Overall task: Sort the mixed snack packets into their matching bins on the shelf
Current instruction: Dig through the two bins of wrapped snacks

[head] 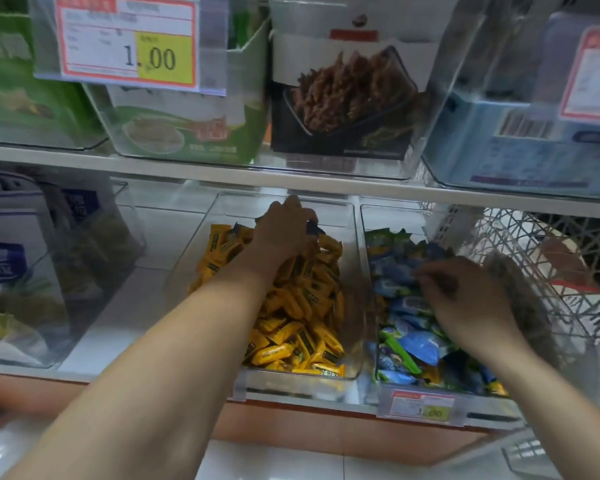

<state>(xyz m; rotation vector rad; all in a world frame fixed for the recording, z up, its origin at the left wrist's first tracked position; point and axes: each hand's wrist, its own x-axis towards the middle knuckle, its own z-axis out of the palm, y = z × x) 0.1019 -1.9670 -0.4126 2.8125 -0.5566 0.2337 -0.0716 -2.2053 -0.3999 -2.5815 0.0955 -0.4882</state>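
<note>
Left hand (284, 230): reaches deep into the middle bin (355, 271), fingers pinched around a dark blue packet (313, 229) above the yellow packets (302, 306).
Right hand (465, 299): lies palm down in the right bin (369, 306), fingertips curled on a blue packet (400, 271); whether it is actually gripped cannot be told.
Handling: the packets look light, soft and crinkly, probably slick.
Where to hold: likely a pinch at a crimped end or across the middle.

Two packet-filled bins (355, 289) (369, 271) sit side by side.
</note>
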